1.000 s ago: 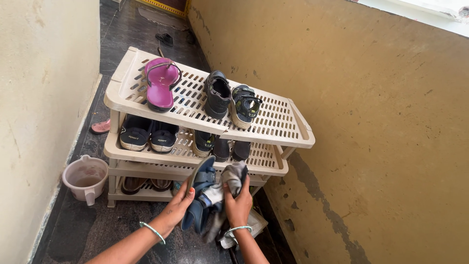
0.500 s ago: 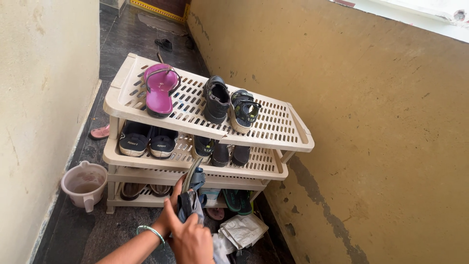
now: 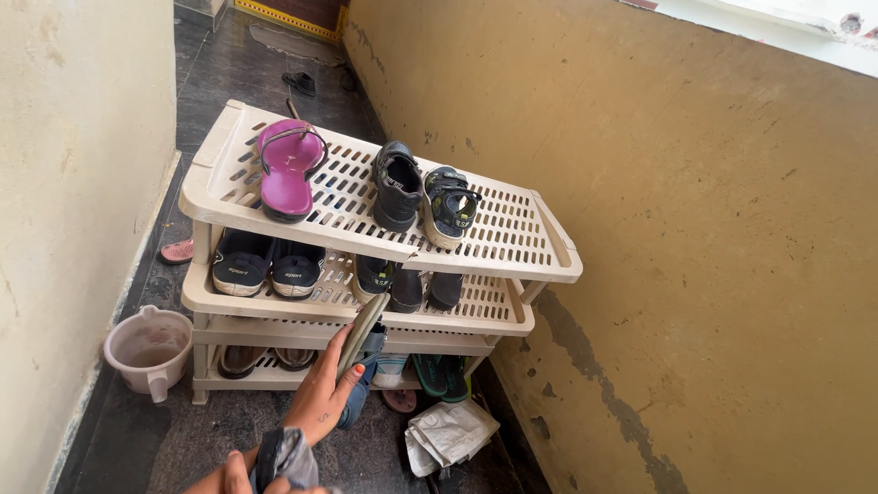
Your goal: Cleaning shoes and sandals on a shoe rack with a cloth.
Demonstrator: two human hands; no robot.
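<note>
My left hand (image 3: 320, 395) reaches toward a cream three-tier plastic shoe rack (image 3: 512, 240) and grips a flat grey-green and blue sandal (image 3: 363, 334), held on edge in front of the middle shelf. My right hand (image 3: 230, 476) is at the bottom edge of the view, closed on a dark grey shoe or cloth (image 3: 285, 457); which one I cannot tell. On the top shelf sit a pink sandal (image 3: 287, 169), a black shoe (image 3: 397, 187) and a dark strapped sandal (image 3: 450, 206).
Dark slip-ons (image 3: 245, 263) and black shoes (image 3: 407, 288) fill the middle shelf; green flip-flops (image 3: 439, 375) are at the bottom. A pinkish plastic mug (image 3: 146, 348) stands left of the rack. Crumpled paper (image 3: 448, 434) lies on the dark floor. Yellow walls enclose both sides.
The pair held in both hands has been split. My left hand has lifted one sandal toward the middle shelf, while my right hand has dropped to the bottom edge with the grey item.
</note>
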